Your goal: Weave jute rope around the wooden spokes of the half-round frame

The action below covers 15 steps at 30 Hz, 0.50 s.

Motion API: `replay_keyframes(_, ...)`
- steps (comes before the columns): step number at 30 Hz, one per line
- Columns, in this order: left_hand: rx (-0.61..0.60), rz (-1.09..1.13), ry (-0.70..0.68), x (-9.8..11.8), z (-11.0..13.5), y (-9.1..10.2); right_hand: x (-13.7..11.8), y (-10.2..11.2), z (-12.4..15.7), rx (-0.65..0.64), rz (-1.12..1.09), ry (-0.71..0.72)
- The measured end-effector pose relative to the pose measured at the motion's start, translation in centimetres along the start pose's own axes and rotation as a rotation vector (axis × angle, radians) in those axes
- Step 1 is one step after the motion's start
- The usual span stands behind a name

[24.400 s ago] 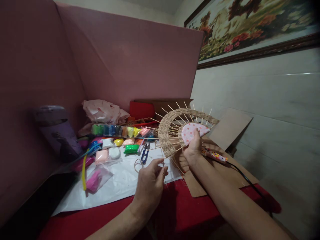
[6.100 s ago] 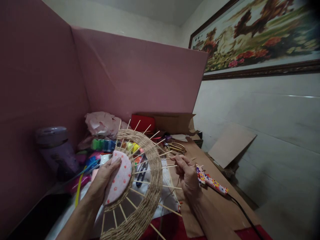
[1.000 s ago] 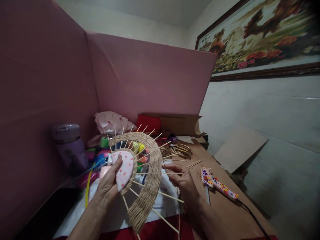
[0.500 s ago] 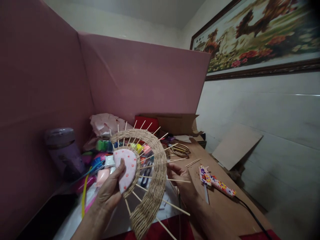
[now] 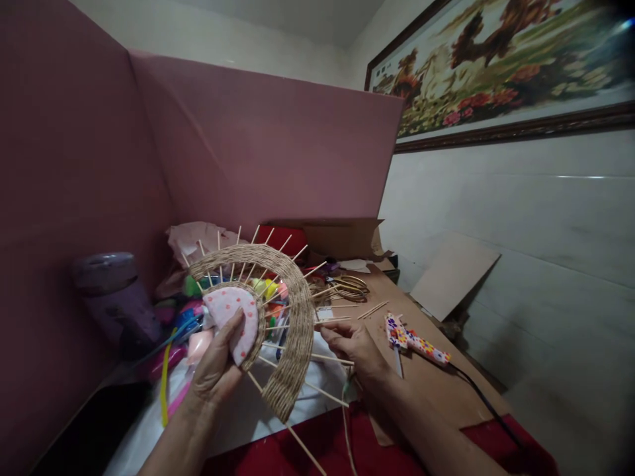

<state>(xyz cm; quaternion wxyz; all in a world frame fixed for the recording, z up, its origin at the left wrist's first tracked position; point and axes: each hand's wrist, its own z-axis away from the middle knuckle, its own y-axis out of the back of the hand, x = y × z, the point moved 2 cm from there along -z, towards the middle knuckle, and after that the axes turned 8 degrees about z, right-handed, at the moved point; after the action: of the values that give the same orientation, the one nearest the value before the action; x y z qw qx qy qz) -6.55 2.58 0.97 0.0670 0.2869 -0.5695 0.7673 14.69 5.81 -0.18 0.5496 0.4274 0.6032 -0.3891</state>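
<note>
Four left hand [image 5: 214, 370] fingers hide behind the woven fan [image 5: 297, 317] (thumb showing).

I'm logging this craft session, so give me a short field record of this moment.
Left hand: grips the pink dotted pad at the woven half-ring's hub
Right hand: fingertips at the protruding sticks on the ring's right edge; grip unclear
Nearby: floral glue gun lying on cardboard sheet, right of that hand
Far left: purple bottle
</note>
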Motion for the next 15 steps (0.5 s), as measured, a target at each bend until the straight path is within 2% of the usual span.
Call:
replay_keyframes(4, 0.011, -0.007, -0.054, 0.0, 0.0, -0.2, 0.4, 1.0, 1.3, 0.029, 0.051, -0.059)
replay_keyframes(11, 0.040, 0.028, 0.065, -0.6, 0.4, -0.6, -0.5, 2.1, 3.5, -0.014, 0.319, 0.058)
replay_keyframes(15, 0.047, 0.018, 0.047, -0.6, 0.6, -0.7, -1.9, 2.4, 4.4, 0.001, 0.530, 0.117)
